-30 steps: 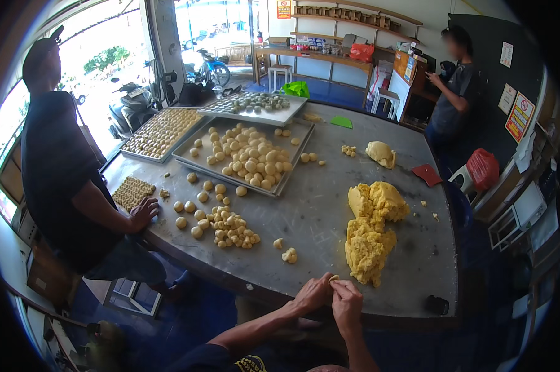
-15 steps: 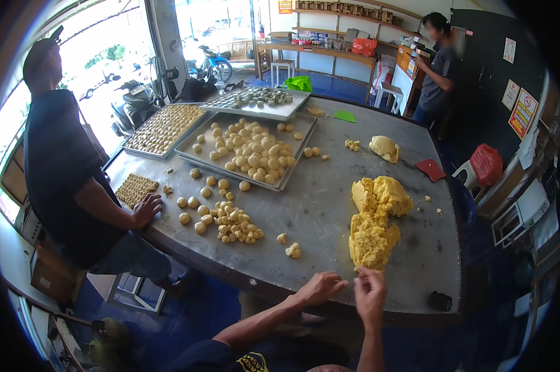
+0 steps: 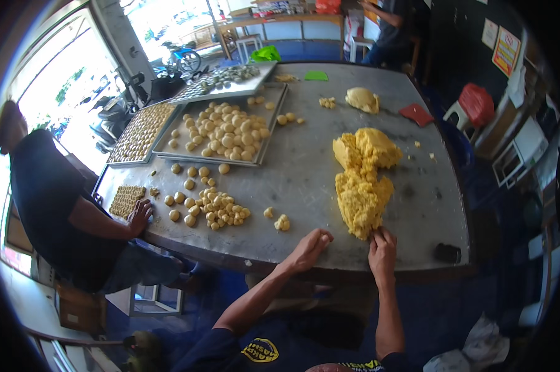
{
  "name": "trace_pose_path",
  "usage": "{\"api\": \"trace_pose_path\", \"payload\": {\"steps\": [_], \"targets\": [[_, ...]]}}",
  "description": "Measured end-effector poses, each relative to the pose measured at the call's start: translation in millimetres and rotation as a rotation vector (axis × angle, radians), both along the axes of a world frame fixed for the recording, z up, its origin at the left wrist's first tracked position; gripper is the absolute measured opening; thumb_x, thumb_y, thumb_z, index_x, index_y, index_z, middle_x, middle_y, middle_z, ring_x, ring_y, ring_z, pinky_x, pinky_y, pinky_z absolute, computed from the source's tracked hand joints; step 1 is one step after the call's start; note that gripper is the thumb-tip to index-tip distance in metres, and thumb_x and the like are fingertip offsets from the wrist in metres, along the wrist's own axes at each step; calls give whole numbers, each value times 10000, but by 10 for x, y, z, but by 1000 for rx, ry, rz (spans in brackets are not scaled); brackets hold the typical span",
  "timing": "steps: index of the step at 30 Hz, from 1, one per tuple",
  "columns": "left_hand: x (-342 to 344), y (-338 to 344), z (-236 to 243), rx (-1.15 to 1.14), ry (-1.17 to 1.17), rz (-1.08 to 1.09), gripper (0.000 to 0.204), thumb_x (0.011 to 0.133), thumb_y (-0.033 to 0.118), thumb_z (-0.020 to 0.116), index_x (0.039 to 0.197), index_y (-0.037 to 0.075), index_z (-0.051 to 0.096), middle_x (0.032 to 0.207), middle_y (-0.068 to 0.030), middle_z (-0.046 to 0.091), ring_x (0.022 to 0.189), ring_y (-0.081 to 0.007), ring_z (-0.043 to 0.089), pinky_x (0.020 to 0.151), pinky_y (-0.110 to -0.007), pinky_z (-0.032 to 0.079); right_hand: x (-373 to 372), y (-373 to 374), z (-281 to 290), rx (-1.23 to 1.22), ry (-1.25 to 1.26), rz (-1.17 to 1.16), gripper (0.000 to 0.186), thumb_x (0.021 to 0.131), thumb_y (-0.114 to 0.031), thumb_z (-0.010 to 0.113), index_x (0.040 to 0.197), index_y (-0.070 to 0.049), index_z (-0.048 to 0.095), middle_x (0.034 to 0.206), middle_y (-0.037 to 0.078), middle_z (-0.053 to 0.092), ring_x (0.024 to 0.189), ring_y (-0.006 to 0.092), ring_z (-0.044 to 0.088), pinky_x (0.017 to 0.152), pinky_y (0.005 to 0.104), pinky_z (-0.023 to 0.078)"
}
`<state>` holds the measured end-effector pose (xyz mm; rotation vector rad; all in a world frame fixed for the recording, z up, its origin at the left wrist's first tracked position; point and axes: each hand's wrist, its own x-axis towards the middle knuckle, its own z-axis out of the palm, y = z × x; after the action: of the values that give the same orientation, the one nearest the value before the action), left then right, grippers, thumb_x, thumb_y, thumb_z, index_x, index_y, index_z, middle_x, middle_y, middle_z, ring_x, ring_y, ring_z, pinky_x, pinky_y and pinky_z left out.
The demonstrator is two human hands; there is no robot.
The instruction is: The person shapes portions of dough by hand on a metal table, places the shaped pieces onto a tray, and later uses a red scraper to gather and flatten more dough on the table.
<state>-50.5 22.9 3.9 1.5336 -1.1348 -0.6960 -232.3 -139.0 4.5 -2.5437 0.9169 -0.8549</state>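
Observation:
My left hand (image 3: 311, 248) is over the near part of the metal table (image 3: 410, 235), fingers curled; whether anything is in them is hidden. To its right, my right hand (image 3: 383, 247) has its fingers pinched on the near end of a large, crumbly yellow dough mass (image 3: 363, 198). Left of my hands lie two small dough lumps (image 3: 282, 222) and a cluster of small dough pieces (image 3: 224, 211), with loose dough balls (image 3: 190, 186) around them.
Trays of dough balls (image 3: 224, 130) and formed pieces (image 3: 134, 133) stand at the back left. A co-worker (image 3: 57, 204) leans at the left edge, another person (image 3: 385, 28) is at the back right. A pale dough lump (image 3: 361, 99), red scraper (image 3: 416, 113) and green scraper (image 3: 316, 75) lie farther back.
My hands were together on a small piece; they have since separated, the right moving forward and right to the yellow dough. The view has tilted down, and the left co-worker's head is lower.

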Motion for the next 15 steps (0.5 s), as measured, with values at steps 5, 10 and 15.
{"api": "trace_pose_path", "payload": {"steps": [5,10,15], "targets": [[-17,126,74,-38,-754,165,71,960,85,577,984,19,579,989,-151,554,948,-333,548,903,-394,440,3,192,-72,30,-77,-7,304,867,65,615,1160,3,668,1201,128,632,1082,351,562,945,436,469],[153,121,23,-7,-568,263,99,945,64,583,1006,23,649,1055,-153,675,1013,-385,611,868,-468,482,-67,141,-166,111,-194,-41,325,859,72,619,1169,-12,671,1198,114,644,1072,342,568,933,422,475],[159,98,130,94,-586,292,178,1014,131,487,938,3,583,1130,-185,705,953,-330,661,791,-434,497,-90,99,-135,184,-264,-49,306,852,71,626,1139,-20,681,1187,110,654,1044,336,579,914,424,484]]}}
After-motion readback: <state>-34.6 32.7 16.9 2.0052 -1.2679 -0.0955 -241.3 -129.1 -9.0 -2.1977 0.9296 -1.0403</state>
